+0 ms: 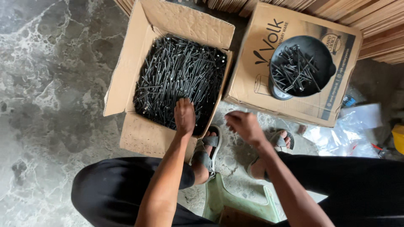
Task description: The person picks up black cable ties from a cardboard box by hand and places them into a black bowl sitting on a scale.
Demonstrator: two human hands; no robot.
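The left hand [184, 116] reaches down into the open cardboard box [126, 71], fingers curled into the heap of black nails [179, 75]; whether it has closed on any cannot be told, since the fingertips are buried. The right hand [245, 125] hangs just right of that box's near corner, above the floor, fingers loosely bunched and pointing left; whether it holds a nail cannot be told.

The nails fill the box nearly to the rim, lying every which way. Right of the open box, almost touching it, stands a closed printed carton [256, 63], and on top of it a dark round pan [324, 54] holding a smaller scatter of the same nails, seated on what looks like a scale [275, 91].

Further right of the carton lie clear plastic bags [345, 136]. Behind both boxes runs a stack of pale wooden strips [374, 17]. The floor [50, 105] is grey marbled stone with white veins. Below the open box are the person's sandalled feet [206, 153] and a green plastic stool [227, 201]
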